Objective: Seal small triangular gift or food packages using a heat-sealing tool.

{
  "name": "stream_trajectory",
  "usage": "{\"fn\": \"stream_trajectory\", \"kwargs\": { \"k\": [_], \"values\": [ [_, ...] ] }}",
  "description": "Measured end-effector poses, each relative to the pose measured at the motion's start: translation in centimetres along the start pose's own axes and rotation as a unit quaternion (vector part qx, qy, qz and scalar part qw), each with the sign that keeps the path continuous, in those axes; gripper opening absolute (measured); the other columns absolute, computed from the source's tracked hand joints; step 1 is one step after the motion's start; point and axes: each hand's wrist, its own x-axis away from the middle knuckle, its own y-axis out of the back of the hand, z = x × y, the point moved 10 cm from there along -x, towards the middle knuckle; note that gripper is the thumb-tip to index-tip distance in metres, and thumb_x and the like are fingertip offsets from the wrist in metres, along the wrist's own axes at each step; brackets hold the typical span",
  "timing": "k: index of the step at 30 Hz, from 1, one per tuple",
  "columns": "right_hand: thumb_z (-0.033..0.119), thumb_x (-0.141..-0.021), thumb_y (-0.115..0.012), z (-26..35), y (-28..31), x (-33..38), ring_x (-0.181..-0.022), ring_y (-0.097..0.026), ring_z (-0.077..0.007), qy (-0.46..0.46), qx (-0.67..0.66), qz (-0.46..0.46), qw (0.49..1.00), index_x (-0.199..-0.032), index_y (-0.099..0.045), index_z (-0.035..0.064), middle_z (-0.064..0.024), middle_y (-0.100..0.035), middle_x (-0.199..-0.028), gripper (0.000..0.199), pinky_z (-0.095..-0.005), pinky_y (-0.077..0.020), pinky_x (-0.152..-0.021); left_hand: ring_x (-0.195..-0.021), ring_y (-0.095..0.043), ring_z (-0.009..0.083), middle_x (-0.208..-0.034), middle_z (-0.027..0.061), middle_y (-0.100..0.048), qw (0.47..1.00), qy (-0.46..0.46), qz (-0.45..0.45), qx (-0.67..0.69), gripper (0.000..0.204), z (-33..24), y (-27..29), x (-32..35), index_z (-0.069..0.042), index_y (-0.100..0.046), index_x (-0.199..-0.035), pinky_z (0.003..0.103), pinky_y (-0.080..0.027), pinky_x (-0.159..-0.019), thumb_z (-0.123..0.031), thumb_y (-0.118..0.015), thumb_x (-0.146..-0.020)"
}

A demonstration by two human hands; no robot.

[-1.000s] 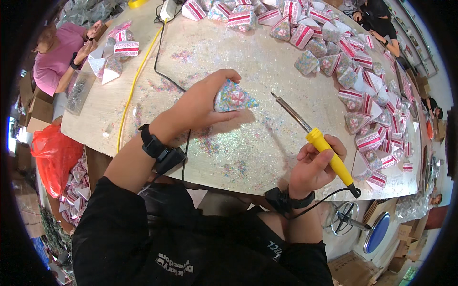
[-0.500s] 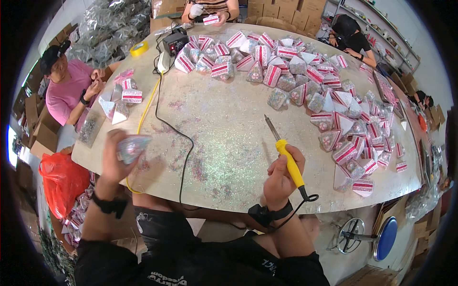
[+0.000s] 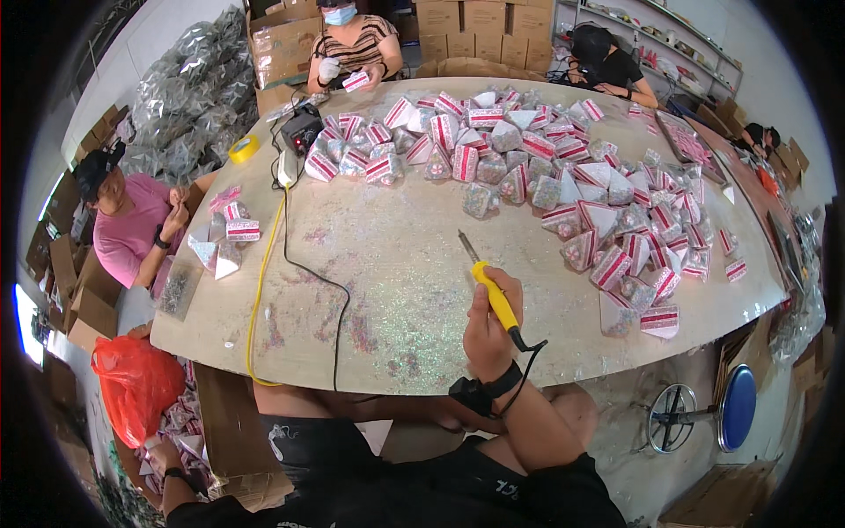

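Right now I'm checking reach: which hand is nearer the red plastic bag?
Left. The left hand hangs below the table edge beside the red plastic bag; the right hand rests on the table, holding the soldering iron.

The person wears a black short-sleeved top with small white lettering on the right sleeve. Dark shorts carry a small white mark near the hem, and the knees are bare. The right wrist (image 3: 493, 387) has a black band with a small black box strapped to it. The left wrist (image 3: 176, 475), low at the picture's edge, wears a similar dark band. Both forearms are bare.
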Motion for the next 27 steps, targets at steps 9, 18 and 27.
{"fn": "stream_trajectory", "kwargs": {
  "k": [9, 18, 27],
  "values": [
    [-0.005, -0.093, -0.057, 0.4, 1.5, 0.4, -0.090, -0.056, -0.0231, -0.003, 0.007, -0.073, 0.997, -0.130, -0.057, 0.0067, -0.0154, -0.051, -0.111, 0.040, -0.0324, -0.0496, -0.079, -0.120, -0.053, 0.0315, -0.130, 0.0163, -0.056, 0.873, -0.354, -0.163, 0.295, 0.045, -35.9, 3.0, 2.3, 0.000, -0.051, -0.134, 0.040, -0.042, -0.102, -0.008, -0.065, -0.092],
    [0.005, -0.101, -0.050, -0.1, 1.5, 0.3, -0.070, -0.057, -0.0104, -0.001, -0.058, -0.057, 0.997, -0.135, -0.053, 0.0047, -0.0130, -0.052, -0.113, 0.034, -0.0240, -0.0484, -0.060, -0.087, -0.067, 0.0214, -0.092, 0.0092, -0.071, 0.678, -0.573, 0.230, 0.400, 0.022, -78.3, 4.5, 30.0, -0.002, -0.066, -0.096, 0.032, -0.052, -0.081, -0.022, -0.070, -0.089],
    [0.006, -0.098, -0.055, 1.3, 2.3, 0.9, -0.065, -0.054, -0.0109, 0.069, -0.044, -0.101, 0.991, -0.128, -0.055, 0.0039, -0.0126, -0.050, -0.101, 0.030, -0.0229, -0.0460, -0.058, -0.139, -0.023, 0.0576, -0.149, 0.0348, -0.030, 0.766, -0.611, 0.130, 0.151, 0.105, -90.6, -0.6, 45.4, 0.001, -0.048, -0.140, 0.068, -0.028, -0.108, -0.067, -0.078, -0.065]
  ]
}}
